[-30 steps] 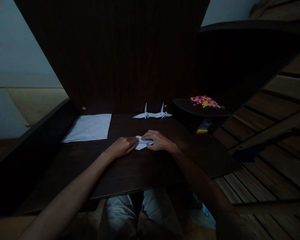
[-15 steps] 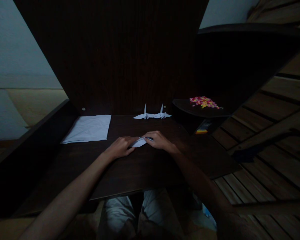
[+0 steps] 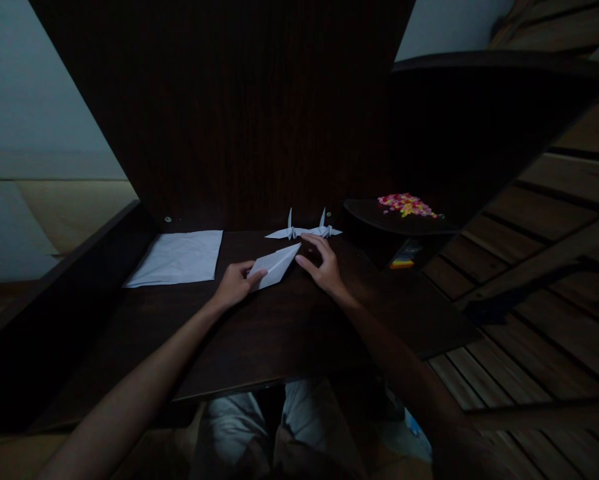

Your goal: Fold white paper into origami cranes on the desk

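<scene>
Pinching a flat, kite-shaped piece of folded white paper [image 3: 275, 265] by its near-left end, your left hand [image 3: 235, 283] shows its thumb on top in the head view, with the fingers mostly hidden. A light, steady grip serves best here, so that the layers don't slide over one another or pick up a stray crease. The step in hand looks like turning or lining up a fold; match the edges to the narrow tip before you press, then run a fingertip firmly along the crease. Your right hand [image 3: 326, 267] has its thumb and fingers parted around that tip, with nothing visibly held; I can't tell whether a finger brushes the paper. So the piece lies between your hands, slanting from the left thumb towards the right fingers, over the dark brown wooden desk [image 3: 279, 340]; whether it rests on the wood is unclear. Just beyond your right fingers are two white folded-paper figures with upright spikes [image 3: 324, 231], near enough to be knocked, so mind your fingertips there.
</scene>
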`<move>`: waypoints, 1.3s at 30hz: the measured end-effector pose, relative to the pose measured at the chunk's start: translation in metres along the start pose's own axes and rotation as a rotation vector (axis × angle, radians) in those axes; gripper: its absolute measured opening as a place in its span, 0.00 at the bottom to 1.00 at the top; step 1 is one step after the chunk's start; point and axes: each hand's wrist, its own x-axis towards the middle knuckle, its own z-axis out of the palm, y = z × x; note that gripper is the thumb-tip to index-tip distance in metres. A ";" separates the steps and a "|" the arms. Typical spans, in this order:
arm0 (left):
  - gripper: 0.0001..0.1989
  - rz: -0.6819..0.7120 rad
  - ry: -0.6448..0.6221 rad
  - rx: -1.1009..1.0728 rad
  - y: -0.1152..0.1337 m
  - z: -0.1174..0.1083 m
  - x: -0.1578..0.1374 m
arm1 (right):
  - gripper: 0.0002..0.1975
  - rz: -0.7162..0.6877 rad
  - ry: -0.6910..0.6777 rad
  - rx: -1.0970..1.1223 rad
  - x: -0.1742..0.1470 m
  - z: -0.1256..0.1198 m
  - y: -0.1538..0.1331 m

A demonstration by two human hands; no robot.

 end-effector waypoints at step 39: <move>0.17 -0.196 -0.358 -0.253 0.002 0.008 0.000 | 0.14 -0.296 -0.404 -0.191 -0.014 0.026 -0.008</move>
